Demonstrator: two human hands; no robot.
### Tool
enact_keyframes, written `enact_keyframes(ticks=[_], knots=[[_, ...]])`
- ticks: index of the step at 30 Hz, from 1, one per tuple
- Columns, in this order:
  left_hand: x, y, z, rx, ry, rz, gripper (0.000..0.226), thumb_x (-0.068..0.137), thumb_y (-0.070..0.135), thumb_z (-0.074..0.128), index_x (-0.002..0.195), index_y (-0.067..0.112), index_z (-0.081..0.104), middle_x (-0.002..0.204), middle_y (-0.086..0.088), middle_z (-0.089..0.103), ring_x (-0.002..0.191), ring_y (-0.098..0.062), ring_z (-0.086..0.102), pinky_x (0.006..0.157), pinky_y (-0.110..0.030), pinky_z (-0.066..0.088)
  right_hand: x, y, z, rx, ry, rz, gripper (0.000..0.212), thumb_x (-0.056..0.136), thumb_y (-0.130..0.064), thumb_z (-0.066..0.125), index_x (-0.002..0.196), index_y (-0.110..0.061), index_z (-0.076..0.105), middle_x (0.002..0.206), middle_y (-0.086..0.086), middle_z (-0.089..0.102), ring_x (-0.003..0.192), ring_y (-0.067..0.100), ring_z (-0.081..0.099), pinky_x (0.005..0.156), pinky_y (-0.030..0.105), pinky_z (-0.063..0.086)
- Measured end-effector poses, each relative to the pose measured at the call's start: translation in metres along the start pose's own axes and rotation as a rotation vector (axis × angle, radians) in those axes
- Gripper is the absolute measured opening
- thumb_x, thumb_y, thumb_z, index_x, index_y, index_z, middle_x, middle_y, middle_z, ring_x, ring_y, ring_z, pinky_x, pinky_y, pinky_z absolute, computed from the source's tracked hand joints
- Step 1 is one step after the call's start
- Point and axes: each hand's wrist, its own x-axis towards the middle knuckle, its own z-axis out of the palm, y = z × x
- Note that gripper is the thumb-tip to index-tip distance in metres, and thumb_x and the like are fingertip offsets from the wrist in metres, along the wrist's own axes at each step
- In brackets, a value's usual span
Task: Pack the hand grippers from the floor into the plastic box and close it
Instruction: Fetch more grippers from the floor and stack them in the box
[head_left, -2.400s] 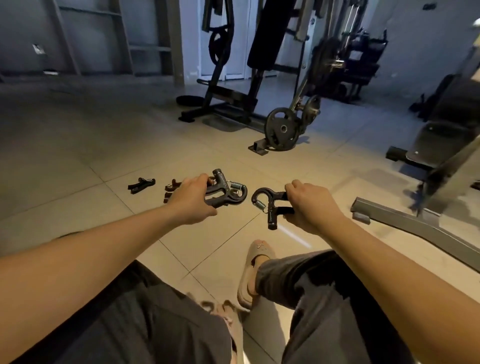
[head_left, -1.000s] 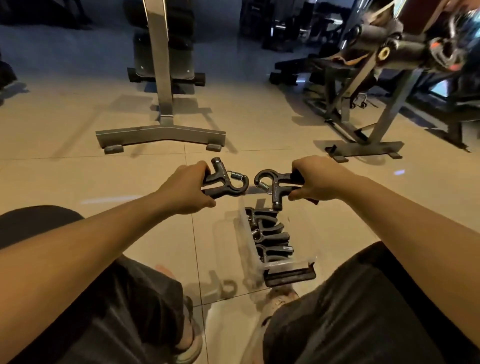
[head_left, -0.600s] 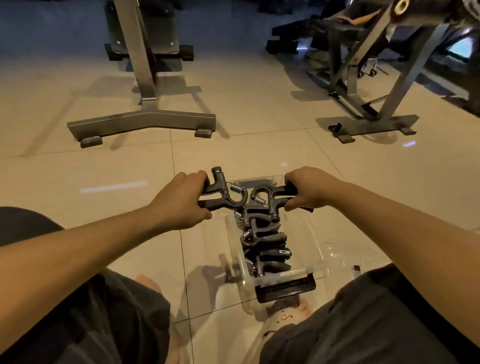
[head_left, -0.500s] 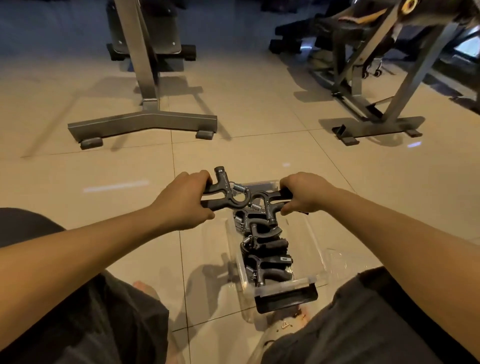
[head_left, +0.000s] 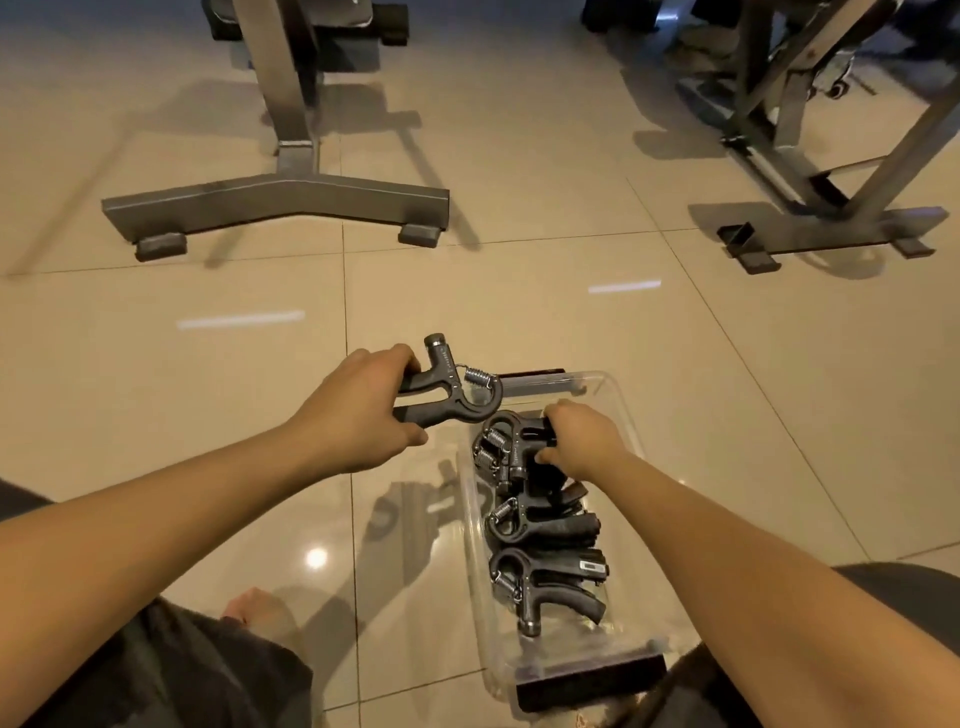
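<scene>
A clear plastic box (head_left: 618, 400) stands open on the tiled floor between my knees, with several black hand grippers (head_left: 540, 525) lying in a row inside. My left hand (head_left: 358, 415) grips a black hand gripper (head_left: 452, 395) by its handles, held in the air just left of the box's far end. My right hand (head_left: 582, 439) is down inside the far part of the box, holding another hand gripper (head_left: 511, 439) against the ones that lie there. A dark latch (head_left: 589, 678) sits on the box's near end.
A grey steel bench foot (head_left: 275, 200) stands on the floor ahead to the left. Another machine frame (head_left: 831, 228) stands at the right. My knees in dark shorts flank the box, and a bare foot (head_left: 249, 605) shows at the lower left.
My right hand has lowered its hand gripper from above the box into the box's far end. My left hand keeps its gripper in the air. The camera has tilted down toward the box.
</scene>
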Motion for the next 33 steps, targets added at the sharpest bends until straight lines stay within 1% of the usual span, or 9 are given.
enact_keyframes(ticks=[3, 6, 18, 22, 24, 25, 27, 29, 33], knots=[[0.011, -0.007, 0.005, 0.003, -0.048, 0.007, 0.062, 0.071, 0.036, 0.086, 0.12, 0.026, 0.05, 0.108, 0.002, 0.054, 0.103, -0.02, 0.05, 0.085, -0.039, 0.049, 0.011, 0.001, 0.015, -0.017, -0.045, -0.034, 0.051, 0.084, -0.045, 0.076, 0.121, -0.013, 0.059, 0.117, 0.006, 0.058, 0.105, 0.027, 0.059, 0.082, 0.037, 0.052], [0.023, -0.01, 0.005, -0.003, -0.059, -0.008, 0.063, 0.07, 0.036, 0.088, 0.12, 0.025, 0.051, 0.109, -0.001, 0.055, 0.1, -0.022, 0.053, 0.084, -0.039, 0.05, 0.02, 0.003, 0.024, 0.01, -0.021, -0.055, 0.055, 0.084, -0.045, 0.076, 0.126, -0.014, 0.059, 0.12, 0.006, 0.058, 0.109, 0.027, 0.058, 0.088, 0.04, 0.054], [0.032, -0.012, 0.019, -0.001, -0.118, 0.034, 0.062, 0.072, 0.036, 0.088, 0.121, 0.021, 0.052, 0.105, 0.002, 0.057, 0.1, -0.02, 0.05, 0.086, -0.039, 0.049, 0.023, 0.004, 0.04, 0.024, -0.025, -0.055, 0.059, 0.084, -0.049, 0.075, 0.128, -0.016, 0.056, 0.122, 0.004, 0.058, 0.116, 0.026, 0.055, 0.09, 0.041, 0.053], [0.034, -0.008, 0.016, -0.012, -0.087, 0.033, 0.062, 0.073, 0.035, 0.087, 0.121, 0.022, 0.051, 0.101, 0.005, 0.053, 0.101, -0.019, 0.047, 0.083, -0.037, 0.047, 0.019, -0.005, 0.008, 0.002, -0.03, 0.006, 0.058, 0.087, -0.046, 0.072, 0.133, -0.015, 0.056, 0.125, 0.007, 0.061, 0.114, 0.027, 0.059, 0.092, 0.041, 0.052], [0.034, -0.007, 0.014, -0.029, -0.049, 0.017, 0.061, 0.073, 0.036, 0.087, 0.12, 0.022, 0.051, 0.101, 0.005, 0.053, 0.102, -0.02, 0.047, 0.08, -0.036, 0.045, 0.016, -0.01, -0.026, 0.178, 0.018, 0.054, 0.042, 0.09, -0.039, 0.069, 0.122, -0.014, 0.064, 0.115, 0.006, 0.069, 0.103, 0.026, 0.065, 0.084, 0.037, 0.055], [0.034, -0.006, 0.014, -0.038, -0.032, 0.009, 0.06, 0.073, 0.036, 0.087, 0.12, 0.022, 0.051, 0.102, 0.005, 0.054, 0.103, -0.02, 0.048, 0.079, -0.036, 0.045, 0.011, -0.013, -0.047, 0.345, 0.044, 0.078, 0.031, 0.09, -0.037, 0.068, 0.112, -0.014, 0.068, 0.106, 0.006, 0.072, 0.095, 0.025, 0.067, 0.079, 0.036, 0.055], [0.031, -0.002, 0.015, -0.056, 0.011, -0.009, 0.06, 0.073, 0.038, 0.086, 0.119, 0.023, 0.051, 0.104, 0.004, 0.056, 0.104, -0.02, 0.048, 0.08, -0.036, 0.047, -0.005, -0.024, -0.091, 0.82, 0.064, 0.125, 0.021, 0.094, -0.033, 0.066, 0.1, -0.013, 0.069, 0.092, 0.01, 0.074, 0.082, 0.024, 0.07, 0.075, 0.037, 0.054], [0.025, 0.005, 0.015, -0.086, 0.082, -0.027, 0.059, 0.073, 0.039, 0.084, 0.12, 0.025, 0.051, 0.103, 0.005, 0.055, 0.105, -0.019, 0.048, 0.082, -0.038, 0.048, -0.029, -0.038, -0.123, 1.211, 0.015, 0.155, 0.021, 0.098, -0.03, 0.064, 0.105, -0.01, 0.066, 0.092, 0.017, 0.075, 0.076, 0.024, 0.07, 0.071, 0.039, 0.054], [0.011, 0.02, 0.01, -0.196, 0.233, 0.007, 0.052, 0.073, 0.043, 0.082, 0.11, 0.028, 0.049, 0.099, 0.012, 0.055, 0.097, -0.016, 0.052, 0.075, -0.036, 0.047, -0.06, -0.066, -0.132, 1.367, 0.044, 0.183, 0.019, 0.098, -0.029, 0.063, 0.109, -0.014, 0.061, 0.084, 0.009, 0.076, 0.073, 0.023, 0.072, 0.066, 0.039, 0.059]])
